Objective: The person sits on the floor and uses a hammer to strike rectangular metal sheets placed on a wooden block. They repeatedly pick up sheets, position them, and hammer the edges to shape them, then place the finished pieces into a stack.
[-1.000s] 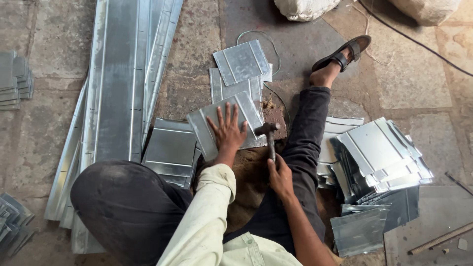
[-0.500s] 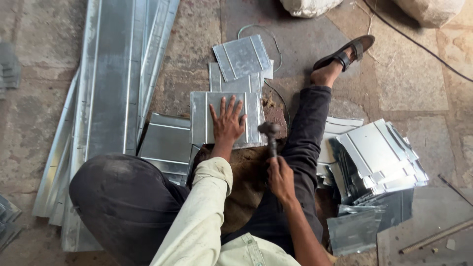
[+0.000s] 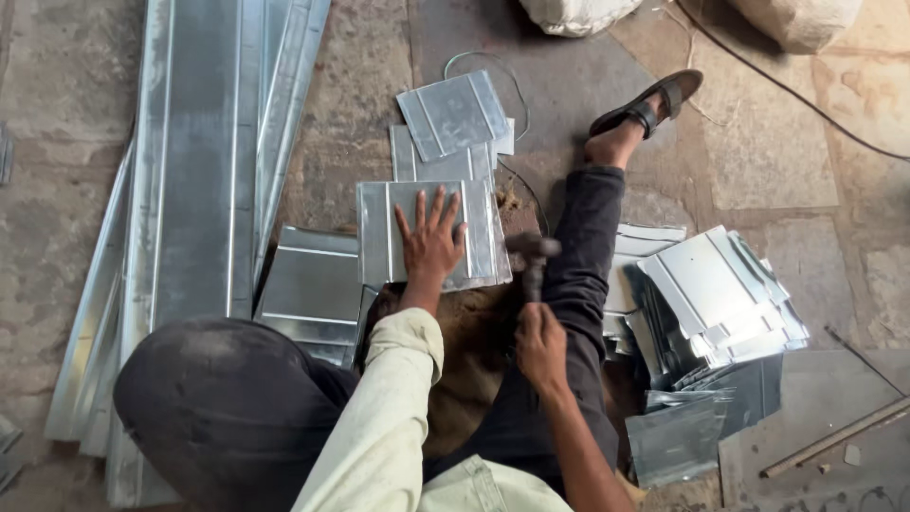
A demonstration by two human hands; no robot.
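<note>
I sit on the stone floor with one leg stretched out. My left hand [image 3: 429,243] lies flat, fingers spread, on a ribbed rectangular metal sheet [image 3: 376,232] that rests on a dark block in front of me. My right hand [image 3: 540,345] grips the handle of a hammer [image 3: 533,250], whose head hovers just past the sheet's right edge.
Long folded metal strips [image 3: 199,161] lie along the left. More cut sheets [image 3: 452,114] lie beyond the worked one, another sheet [image 3: 308,289] to its left, and a heap of sheets [image 3: 711,294] on the right. A metal rod [image 3: 834,438] lies at lower right. Sacks sit at the top edge.
The sheet under my left hand has turned square to me and my hand now presses its middle. The hammer has stayed near the sheet's right edge.
</note>
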